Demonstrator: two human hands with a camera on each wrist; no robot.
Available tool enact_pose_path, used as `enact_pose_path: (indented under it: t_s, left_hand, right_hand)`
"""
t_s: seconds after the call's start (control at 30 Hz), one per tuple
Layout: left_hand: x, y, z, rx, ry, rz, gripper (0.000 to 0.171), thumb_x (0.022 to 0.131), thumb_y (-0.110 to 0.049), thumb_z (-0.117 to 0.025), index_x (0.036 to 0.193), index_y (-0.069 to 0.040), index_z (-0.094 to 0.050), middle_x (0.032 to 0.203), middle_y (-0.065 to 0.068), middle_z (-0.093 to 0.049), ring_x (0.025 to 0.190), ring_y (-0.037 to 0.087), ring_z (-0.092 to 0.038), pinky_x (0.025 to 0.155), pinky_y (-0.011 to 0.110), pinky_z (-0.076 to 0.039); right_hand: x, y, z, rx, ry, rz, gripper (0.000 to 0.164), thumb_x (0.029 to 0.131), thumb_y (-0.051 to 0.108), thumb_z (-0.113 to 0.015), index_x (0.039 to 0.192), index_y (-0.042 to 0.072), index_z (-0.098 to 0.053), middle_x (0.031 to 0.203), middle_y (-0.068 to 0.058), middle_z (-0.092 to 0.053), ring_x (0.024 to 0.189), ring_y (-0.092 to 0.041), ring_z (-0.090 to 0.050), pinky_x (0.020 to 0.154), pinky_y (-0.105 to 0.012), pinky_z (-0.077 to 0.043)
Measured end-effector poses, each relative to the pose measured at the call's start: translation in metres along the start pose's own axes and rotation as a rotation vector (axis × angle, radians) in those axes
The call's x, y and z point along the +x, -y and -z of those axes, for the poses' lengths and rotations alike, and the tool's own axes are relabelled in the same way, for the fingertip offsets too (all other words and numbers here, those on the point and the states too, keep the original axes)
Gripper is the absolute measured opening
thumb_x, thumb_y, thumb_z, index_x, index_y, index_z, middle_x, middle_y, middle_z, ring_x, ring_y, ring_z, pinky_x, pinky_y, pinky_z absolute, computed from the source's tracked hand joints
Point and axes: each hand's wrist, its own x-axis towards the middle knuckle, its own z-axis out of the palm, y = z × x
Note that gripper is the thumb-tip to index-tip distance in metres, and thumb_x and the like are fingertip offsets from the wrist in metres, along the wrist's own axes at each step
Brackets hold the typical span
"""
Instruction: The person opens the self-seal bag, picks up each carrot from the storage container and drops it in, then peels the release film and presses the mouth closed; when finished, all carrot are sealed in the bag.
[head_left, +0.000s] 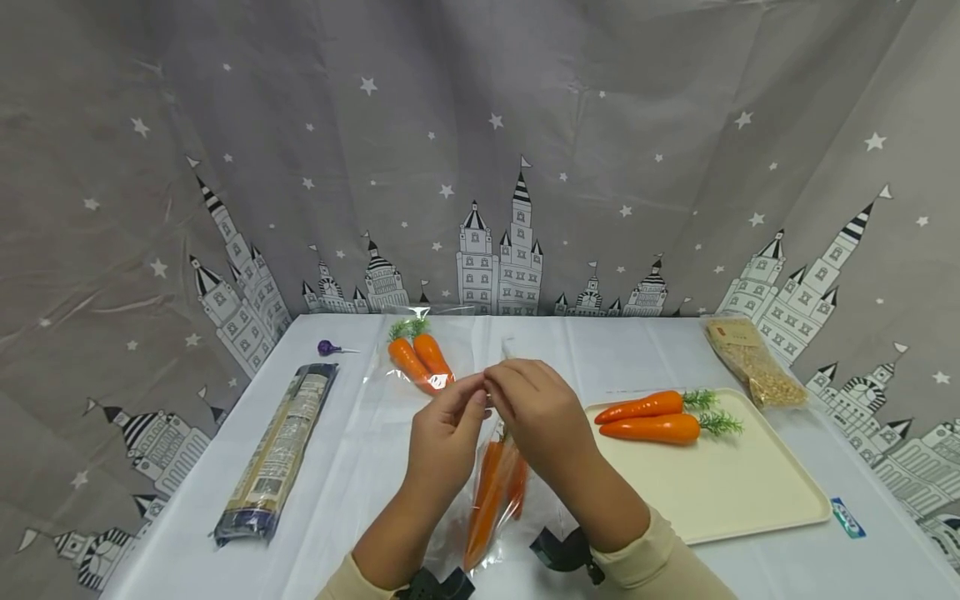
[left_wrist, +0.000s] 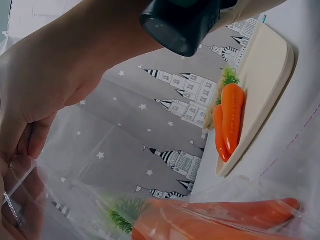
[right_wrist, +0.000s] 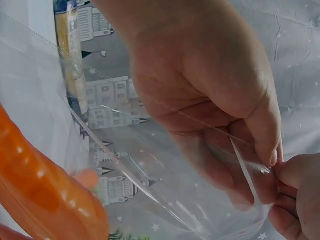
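Observation:
My left hand (head_left: 442,442) and right hand (head_left: 547,425) meet at the middle of the table, fingertips together. Between them they pinch the top of a clear plastic bag (right_wrist: 125,172). Orange carrots (head_left: 487,500) with green tops lie inside, below the hands and tilted in the head view. In the right wrist view the left fingers (right_wrist: 217,160) show through the film, and the right fingertips (right_wrist: 287,205) touch them at the right. The left wrist view shows the right hand (left_wrist: 45,85) at its left side. Exact finger grip is partly hidden in the head view.
Another clear bag of carrots (head_left: 431,354) lies behind the hands. At right, two carrots (head_left: 652,427) rest on a cream tray (head_left: 720,500), near a grain packet (head_left: 750,358) and a small blue-green packet (head_left: 847,517). A long packet (head_left: 277,450) and purple-handled tool (head_left: 327,347) lie left.

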Motion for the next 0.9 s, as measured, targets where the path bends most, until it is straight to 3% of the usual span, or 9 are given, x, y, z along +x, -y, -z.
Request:
enact_pose_path:
  t_s: [0.53, 0.9]
  left_hand:
    - [-0.001, -0.0011, -0.0006, 0.046, 0.018, -0.003, 0.025, 0.107, -0.019, -0.061, 0.128, -0.009, -0.072, 0.12, 0.001, -0.077, 0.104, 0.013, -0.077, 0.09, 0.028, -0.061]
    - [-0.0013, -0.0002, 0.0004, 0.048, 0.027, -0.027, 0.023, 0.107, -0.015, -0.062, 0.126, -0.01, -0.073, 0.12, 0.001, -0.078, 0.105, 0.019, -0.078, 0.091, 0.028, -0.06]
  right_hand:
    - [0.0017, -0.0053, 0.007, -0.007, 0.057, 0.044, 0.02, 0.093, 0.01, -0.08, 0.112, 0.007, -0.076, 0.106, -0.005, -0.078, 0.102, -0.019, -0.074, 0.094, -0.03, -0.06]
    - [0.0038, -0.0069, 0.0094, 0.036, 0.096, -0.002, 0.016, 0.095, 0.012, -0.078, 0.11, 0.008, -0.075, 0.107, -0.004, -0.078, 0.103, -0.018, -0.073, 0.095, -0.03, -0.06]
